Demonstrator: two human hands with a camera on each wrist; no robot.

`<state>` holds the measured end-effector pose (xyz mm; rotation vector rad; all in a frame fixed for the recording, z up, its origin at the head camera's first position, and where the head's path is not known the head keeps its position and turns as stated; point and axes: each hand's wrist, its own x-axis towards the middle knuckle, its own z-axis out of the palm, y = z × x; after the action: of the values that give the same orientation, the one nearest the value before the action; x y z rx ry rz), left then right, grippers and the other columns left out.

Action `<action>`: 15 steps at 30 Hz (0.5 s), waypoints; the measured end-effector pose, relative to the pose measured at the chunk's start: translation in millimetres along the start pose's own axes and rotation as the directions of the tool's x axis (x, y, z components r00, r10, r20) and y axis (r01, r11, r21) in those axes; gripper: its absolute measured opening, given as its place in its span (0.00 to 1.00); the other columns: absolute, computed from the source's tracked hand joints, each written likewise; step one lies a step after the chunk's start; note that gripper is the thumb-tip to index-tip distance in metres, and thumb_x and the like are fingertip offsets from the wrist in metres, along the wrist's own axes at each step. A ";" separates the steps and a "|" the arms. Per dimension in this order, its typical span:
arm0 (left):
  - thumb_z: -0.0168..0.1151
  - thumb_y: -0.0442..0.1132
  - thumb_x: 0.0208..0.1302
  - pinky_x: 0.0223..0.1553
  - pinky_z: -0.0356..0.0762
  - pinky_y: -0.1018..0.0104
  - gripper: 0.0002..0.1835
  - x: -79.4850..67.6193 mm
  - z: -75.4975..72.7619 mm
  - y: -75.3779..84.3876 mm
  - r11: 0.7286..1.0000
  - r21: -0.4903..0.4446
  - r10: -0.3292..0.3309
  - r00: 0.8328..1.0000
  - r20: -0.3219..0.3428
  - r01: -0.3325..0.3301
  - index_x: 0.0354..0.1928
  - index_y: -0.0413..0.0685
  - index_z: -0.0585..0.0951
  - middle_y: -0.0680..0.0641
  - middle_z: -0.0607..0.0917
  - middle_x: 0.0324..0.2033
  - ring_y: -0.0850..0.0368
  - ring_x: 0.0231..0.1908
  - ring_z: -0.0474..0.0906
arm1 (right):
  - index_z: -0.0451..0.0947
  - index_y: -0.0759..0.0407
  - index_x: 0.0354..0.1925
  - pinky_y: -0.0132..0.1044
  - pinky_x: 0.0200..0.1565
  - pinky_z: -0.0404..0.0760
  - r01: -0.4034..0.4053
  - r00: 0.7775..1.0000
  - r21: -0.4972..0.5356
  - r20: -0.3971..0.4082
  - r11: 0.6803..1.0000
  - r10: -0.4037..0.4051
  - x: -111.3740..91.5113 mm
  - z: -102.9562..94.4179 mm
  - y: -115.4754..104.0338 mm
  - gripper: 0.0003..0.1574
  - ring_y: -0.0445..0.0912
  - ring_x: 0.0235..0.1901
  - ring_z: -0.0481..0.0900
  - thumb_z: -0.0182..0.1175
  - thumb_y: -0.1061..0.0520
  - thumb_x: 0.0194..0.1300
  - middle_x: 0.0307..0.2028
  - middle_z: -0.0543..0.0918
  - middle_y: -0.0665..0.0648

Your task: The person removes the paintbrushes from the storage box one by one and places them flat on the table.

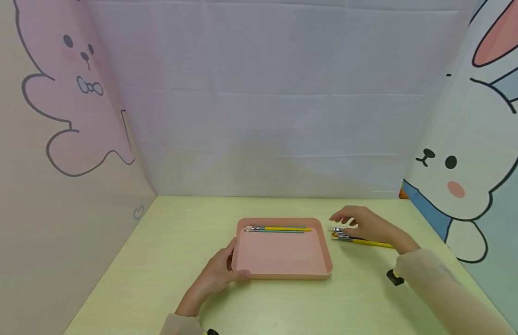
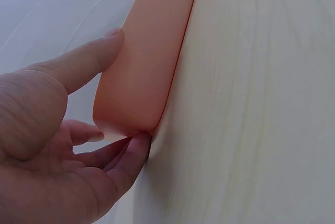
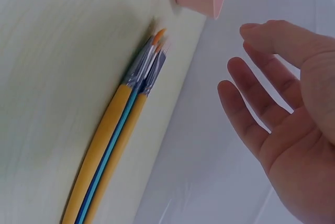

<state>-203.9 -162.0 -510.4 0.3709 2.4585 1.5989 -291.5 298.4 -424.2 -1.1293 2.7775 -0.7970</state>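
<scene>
My left hand (image 1: 217, 272) grips the front left corner of a pink rectangular tray (image 1: 284, 256). In the left wrist view, its thumb presses the tray's outer wall (image 2: 149, 51) and the fingertips curl at the corner by the table. Yellow and teal paintbrushes (image 1: 286, 229) lie along the back inside the tray. Over more paintbrushes (image 1: 374, 243) to the right of the tray hovers my right hand (image 1: 369, 224), its fingers loosely bent and holding nothing. The right wrist view shows these brushes (image 3: 112, 135) side by side, bristles toward the tray, apart from the hand.
Everything rests on a pale yellow-green table (image 1: 171, 242). A white sheet (image 1: 267, 102) hangs behind it. Panels with cartoon animals (image 1: 464, 153) stand on both sides, and a small black object (image 1: 395, 278) shows by the right sleeve.
</scene>
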 end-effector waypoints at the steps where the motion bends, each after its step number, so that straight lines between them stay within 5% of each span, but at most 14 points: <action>1: 0.83 0.46 0.59 0.62 0.75 0.52 0.64 0.1 -0.2 -0.2 1.000 0.003 -0.001 1.000 0.002 0.001 0.86 0.43 0.47 0.43 0.79 0.66 0.50 0.58 0.79 | 0.81 0.60 0.63 0.50 0.50 0.88 0.004 1.000 0.008 0.009 1.000 -0.004 4.3 1.2 -3.7 0.26 0.61 0.51 0.84 0.70 0.68 0.69 0.55 0.86 0.58; 15: 0.83 0.48 0.59 0.62 0.75 0.52 0.65 0.7 -1.6 -1.2 1.000 0.016 0.005 1.000 0.011 -0.006 0.86 0.42 0.46 0.43 0.79 0.66 0.51 0.58 0.78 | 0.78 0.62 0.68 0.58 0.56 0.84 0.048 0.990 0.112 0.123 0.993 -0.062 61.8 22.2 -43.3 0.28 0.62 0.58 0.82 0.66 0.69 0.71 0.62 0.82 0.64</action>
<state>-205.2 -163.6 -510.9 0.3880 2.4664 1.5756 -304.1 221.5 -413.5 -1.1977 2.5778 -0.8386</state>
